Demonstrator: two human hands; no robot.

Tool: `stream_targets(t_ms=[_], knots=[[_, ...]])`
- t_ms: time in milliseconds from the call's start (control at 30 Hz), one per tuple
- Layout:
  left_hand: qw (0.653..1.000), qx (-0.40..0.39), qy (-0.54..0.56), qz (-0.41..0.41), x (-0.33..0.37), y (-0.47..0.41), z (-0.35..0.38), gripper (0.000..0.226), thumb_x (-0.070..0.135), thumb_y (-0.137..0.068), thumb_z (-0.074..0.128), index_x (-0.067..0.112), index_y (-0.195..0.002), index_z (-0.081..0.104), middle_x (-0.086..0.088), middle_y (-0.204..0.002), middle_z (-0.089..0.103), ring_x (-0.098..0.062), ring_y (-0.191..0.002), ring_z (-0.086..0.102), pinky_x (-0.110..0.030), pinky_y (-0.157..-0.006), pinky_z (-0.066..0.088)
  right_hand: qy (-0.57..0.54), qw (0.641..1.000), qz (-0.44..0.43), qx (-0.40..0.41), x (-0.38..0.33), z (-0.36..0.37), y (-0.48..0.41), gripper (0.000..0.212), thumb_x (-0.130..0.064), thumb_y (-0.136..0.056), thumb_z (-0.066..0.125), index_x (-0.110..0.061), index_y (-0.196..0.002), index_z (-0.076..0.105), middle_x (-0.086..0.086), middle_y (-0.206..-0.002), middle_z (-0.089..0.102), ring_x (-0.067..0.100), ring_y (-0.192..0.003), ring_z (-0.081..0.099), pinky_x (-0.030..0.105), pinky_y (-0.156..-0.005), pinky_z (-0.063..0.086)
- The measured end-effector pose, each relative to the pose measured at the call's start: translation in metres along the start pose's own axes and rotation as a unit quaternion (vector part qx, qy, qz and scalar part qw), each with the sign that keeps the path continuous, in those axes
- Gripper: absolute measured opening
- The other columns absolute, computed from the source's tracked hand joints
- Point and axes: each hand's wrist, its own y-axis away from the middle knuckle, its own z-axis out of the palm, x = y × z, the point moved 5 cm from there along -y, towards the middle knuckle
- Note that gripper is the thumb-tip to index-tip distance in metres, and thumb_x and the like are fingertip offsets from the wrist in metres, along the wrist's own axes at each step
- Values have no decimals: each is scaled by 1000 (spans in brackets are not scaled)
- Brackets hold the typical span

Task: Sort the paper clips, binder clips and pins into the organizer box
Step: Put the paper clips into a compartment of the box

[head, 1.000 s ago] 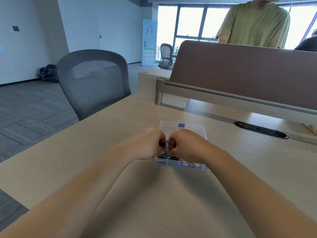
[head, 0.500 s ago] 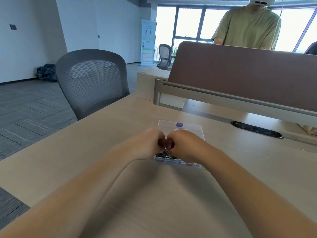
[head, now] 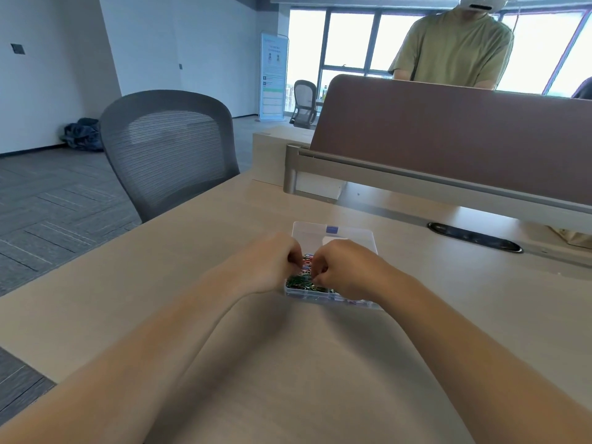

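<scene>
The left hand [head: 272, 264] hovers at the left edge of the clear organizer box [head: 349, 233] on the table [head: 160, 299]. Its fingers are curled inward, but I cannot tell if they pinch anything. Just right of it, in the box's near-left compartment, coloured paper clips [head: 302, 278] lie tangled with no single axis. The right hand [head: 347, 272] is equally near and likewise curled, on the heap's right side. The box's long axis runs away from the person.

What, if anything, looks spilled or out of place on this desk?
Nothing stands out. The organizer box sits flat on the desk, its lid open behind it. The paper clips lie inside, none spilled; the left hand and right hand pinch at them.
</scene>
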Motion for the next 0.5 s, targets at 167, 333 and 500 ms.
stream_targets(t_ms=[167,333,500], knots=[[999,-31,-15,-2,2,0,6,10,18,-85,65,18,-91,73,3,-79,63,-16,-74,56,-21,-54,36,17,1000,11,-7,-2,1,1,17,-19,-86,64,-17,-97,76,9,-90,72,24,-63,64,34,-65,60],[999,-45,-12,-6,0,1,12,9,18,-83,64,18,-83,73,0,-77,67,-19,-71,62,-23,-54,38,13,1000,13,-4,-2,3,5,19,-15,-85,62,-15,-98,76,9,-87,71,21,-61,57,25,-60,47],[1000,-25,-10,6,3,0,9,12,22,-88,63,22,-91,74,3,-84,66,-15,-75,58,-24,-61,39,-5,1000,10,8,0,-5,10,19,-15,-89,57,-16,-94,76,9,-88,71,22,-58,62,32,-61,56]])
